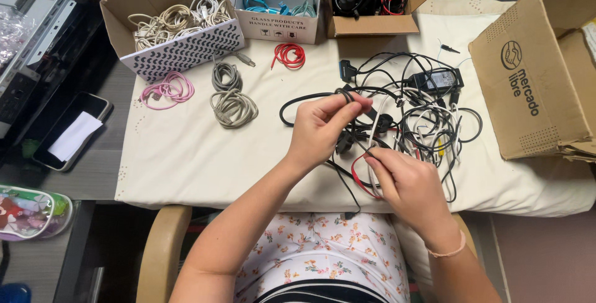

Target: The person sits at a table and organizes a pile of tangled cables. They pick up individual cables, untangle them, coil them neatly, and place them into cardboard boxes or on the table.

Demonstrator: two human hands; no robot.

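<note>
black cable (pixel 310 99) pinched between both hands' fingers (pixel 347 105).

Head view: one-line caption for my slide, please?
Left hand and right hand pinch a black cable from a tangled pile on a cloth-covered table.

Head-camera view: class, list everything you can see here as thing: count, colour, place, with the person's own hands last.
Cable tangle: one, mostly black, cloth centre-right.
Power adapter: one, black, atop tangle.
Grey cable coils: two, cloth left-centre.
Pink cable: one, far left.
Red cable: one, top centre.
Sorting boxes: three, along top.
Cardboard box: one, brown, right.
Phone: one, black, left desk.
Left hand: pinches black cable.
Right hand: pinches cable in the tangle.
</note>
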